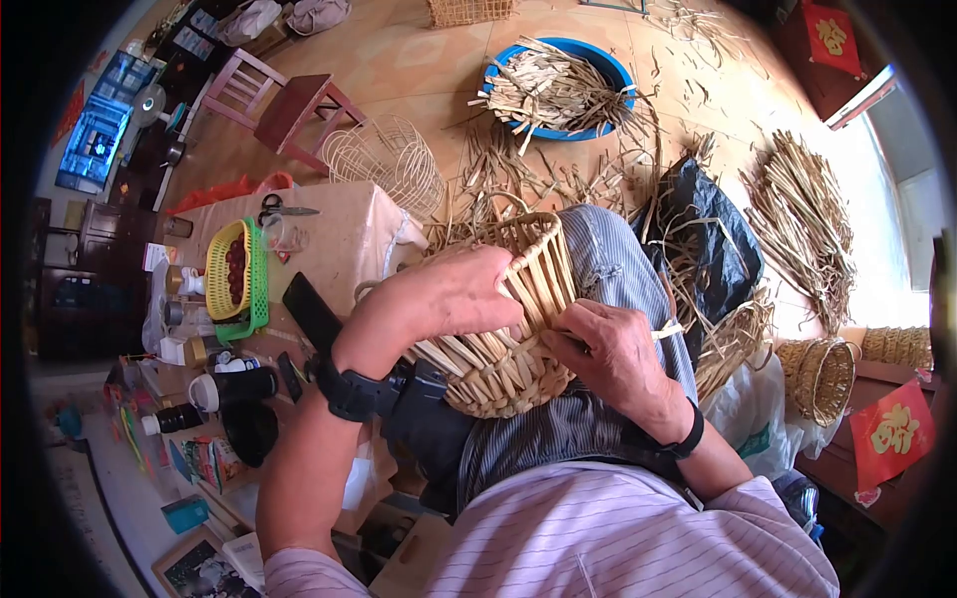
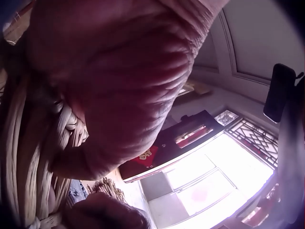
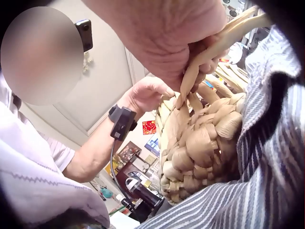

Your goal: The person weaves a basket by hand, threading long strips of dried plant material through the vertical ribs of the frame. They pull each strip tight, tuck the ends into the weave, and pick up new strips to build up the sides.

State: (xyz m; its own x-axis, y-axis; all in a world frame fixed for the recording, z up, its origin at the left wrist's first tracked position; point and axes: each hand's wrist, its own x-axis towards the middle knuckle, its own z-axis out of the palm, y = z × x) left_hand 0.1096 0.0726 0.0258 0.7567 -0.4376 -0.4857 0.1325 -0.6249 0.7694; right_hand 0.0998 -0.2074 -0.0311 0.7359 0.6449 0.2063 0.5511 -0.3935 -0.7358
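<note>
Head view has us looking down at our lap, where the woven basket (image 1: 508, 389) sits tilted on the striped trousers (image 1: 623, 254). It's snug in there: our left hand (image 1: 464, 289) curls round its stakes from the left, and our right hand (image 1: 613, 354) pinches a pale strand (image 3: 202, 64) at its right side — the right wrist view shows that strand best. The basket's round rim (image 1: 553, 234) points to the far side.

For elbow room, the edge of the covered table (image 1: 339, 214) is near us on the left, and the bare floor (image 1: 399, 60) opens up on the far side, around one wooden chair (image 1: 289, 105).

Containers, then. The blue tub (image 1: 601, 58), far and a bit right, is heaped with dry strips (image 1: 548, 90). On the table, a yellow basket (image 1: 213, 264) sits in a green basket (image 1: 262, 299) and holds dark red fruit (image 1: 237, 269) — too small to count. The black bag (image 1: 713, 229) on the right has stalks around it.

Counting up: one pair of scissors (image 1: 284, 210), one openwork frame (image 1: 389, 164) just past the table, two finished-looking baskets (image 1: 817, 379) on the right, two red paper squares (image 1: 892, 434) with gold characters, and one big bundle of stalks (image 1: 802, 219) leaning far right.
</note>
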